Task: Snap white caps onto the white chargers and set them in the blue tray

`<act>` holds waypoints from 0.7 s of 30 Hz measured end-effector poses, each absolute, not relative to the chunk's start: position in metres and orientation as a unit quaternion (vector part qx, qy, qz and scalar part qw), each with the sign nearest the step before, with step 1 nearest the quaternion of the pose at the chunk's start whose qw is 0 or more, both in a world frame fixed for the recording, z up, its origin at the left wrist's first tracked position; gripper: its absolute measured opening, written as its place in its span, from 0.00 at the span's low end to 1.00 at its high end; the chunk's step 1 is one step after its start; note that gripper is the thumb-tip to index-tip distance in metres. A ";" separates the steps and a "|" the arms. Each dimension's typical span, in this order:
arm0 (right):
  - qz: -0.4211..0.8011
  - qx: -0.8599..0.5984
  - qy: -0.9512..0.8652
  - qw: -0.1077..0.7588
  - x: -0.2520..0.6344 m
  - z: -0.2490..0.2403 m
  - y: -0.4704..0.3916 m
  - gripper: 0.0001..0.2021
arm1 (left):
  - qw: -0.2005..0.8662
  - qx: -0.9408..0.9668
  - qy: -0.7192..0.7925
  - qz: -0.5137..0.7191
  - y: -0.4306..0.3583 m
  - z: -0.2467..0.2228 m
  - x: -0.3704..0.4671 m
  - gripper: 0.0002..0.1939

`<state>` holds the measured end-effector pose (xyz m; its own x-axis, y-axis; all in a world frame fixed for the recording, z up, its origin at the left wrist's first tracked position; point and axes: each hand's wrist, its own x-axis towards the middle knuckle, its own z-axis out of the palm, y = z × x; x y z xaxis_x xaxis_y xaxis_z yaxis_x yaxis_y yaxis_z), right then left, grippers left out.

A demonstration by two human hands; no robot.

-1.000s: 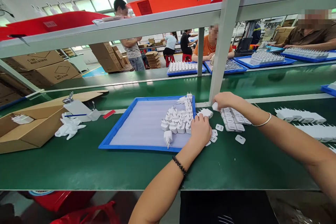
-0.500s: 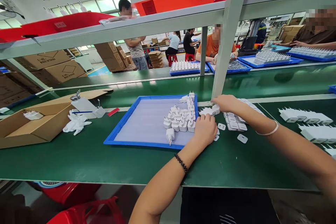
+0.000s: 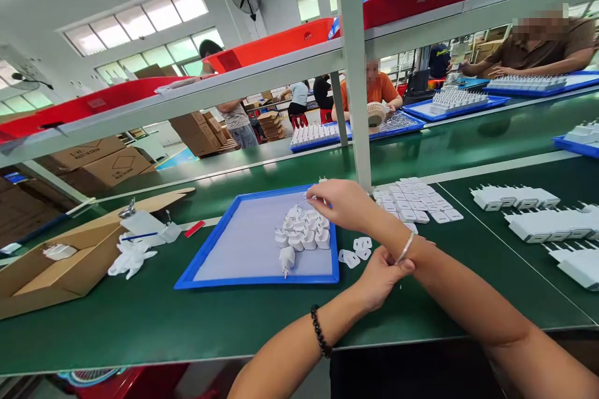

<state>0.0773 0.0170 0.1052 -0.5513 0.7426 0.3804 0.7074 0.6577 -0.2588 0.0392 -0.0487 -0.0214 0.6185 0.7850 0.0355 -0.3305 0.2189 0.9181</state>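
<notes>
Over the back right corner of the blue-rimmed tray (image 3: 257,280) is my right hand (image 3: 346,202), its fingers curled together; I cannot make out whether anything is in them. A cluster of white plug chargers (image 3: 304,227) stands in the tray below it, and one charger (image 3: 286,259) lies in front with its pins towards me. My left hand (image 3: 381,277) is closed round my right wrist by the pale bracelet (image 3: 406,246), partly hidden by the forearm. Flat white cover plates (image 3: 362,246) lie loose beside the tray, and rows of white square pieces (image 3: 418,199) lie behind my right wrist.
Rows of white chargers (image 3: 519,196) stand at the right. On the left are a cardboard box (image 3: 60,277), white gloves (image 3: 131,255), a dispenser bottle (image 3: 143,224) and a red strip (image 3: 194,229). A shelf post (image 3: 353,75) rises behind the tray. Co-workers sit across the green bench.
My right hand has moved left from beside the tray to above its back right corner. The left hand has left the chargers beside the tray and come to my right wrist. The view has shifted.
</notes>
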 end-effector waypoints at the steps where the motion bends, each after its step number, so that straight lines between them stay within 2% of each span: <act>1: 0.040 -0.417 -0.882 0.216 0.076 0.098 0.025 0.15 | 0.752 0.483 0.230 0.385 -0.042 -0.019 0.035 0.41; 5: 0.062 -0.467 -0.871 0.140 0.091 0.067 0.061 0.11 | 0.746 0.401 0.284 0.450 -0.015 -0.015 0.017 0.34; 7: 0.079 -0.513 -0.850 0.097 0.106 0.053 0.078 0.16 | 0.733 0.392 0.302 0.467 -0.007 -0.017 0.012 0.28; 9: 0.096 -0.559 -0.822 0.052 0.121 0.039 0.092 0.17 | 0.744 0.387 0.319 0.441 -0.006 -0.022 0.012 0.26; 12: 0.124 -0.586 -0.801 0.000 0.139 0.025 0.106 0.16 | 0.773 0.415 0.336 0.342 -0.015 -0.033 0.019 0.28; 16: 0.124 -0.600 -0.790 0.001 0.152 0.028 0.111 0.16 | 0.778 0.499 0.299 0.237 -0.025 -0.044 0.027 0.29; 21: 0.141 -0.535 -0.829 0.077 0.135 0.067 0.086 0.16 | 0.785 0.523 0.277 0.183 -0.022 -0.048 0.026 0.24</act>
<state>0.1347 0.0857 0.0665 -0.4153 0.9094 -0.0233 0.8661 0.3874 -0.3160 0.0263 -0.0219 -0.0478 0.7797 0.5764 -0.2447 0.0030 0.3872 0.9220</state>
